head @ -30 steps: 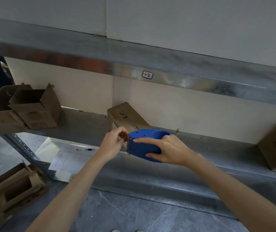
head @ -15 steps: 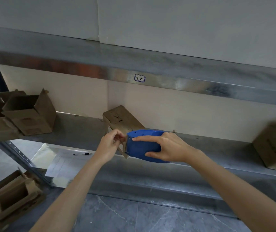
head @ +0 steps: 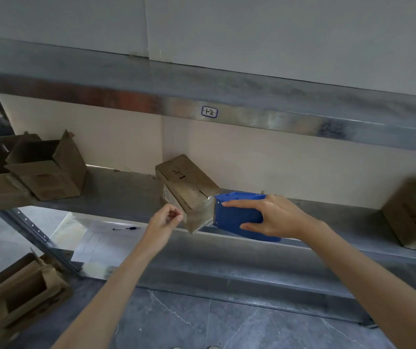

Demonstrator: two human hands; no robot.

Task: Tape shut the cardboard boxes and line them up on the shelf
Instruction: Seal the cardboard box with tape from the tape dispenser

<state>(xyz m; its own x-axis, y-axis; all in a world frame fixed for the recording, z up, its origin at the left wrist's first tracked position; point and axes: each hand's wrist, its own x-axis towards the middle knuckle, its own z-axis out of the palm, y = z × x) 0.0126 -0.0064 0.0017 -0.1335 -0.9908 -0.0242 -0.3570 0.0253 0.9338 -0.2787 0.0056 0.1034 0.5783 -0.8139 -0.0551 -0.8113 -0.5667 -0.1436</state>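
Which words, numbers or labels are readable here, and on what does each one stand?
"1-2": handwritten sticker on the upper shelf edge.
On the middle box: dark marks, not legible.
On the right box, the left box and the paper: print too blurred or small.

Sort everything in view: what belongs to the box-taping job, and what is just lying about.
Job: middle box; dispenser in right hand; tape pinched by left hand; open boxes; right box; shelf.
Lying about: pen; papers; floor cardboard, perhaps spare; shelf label.
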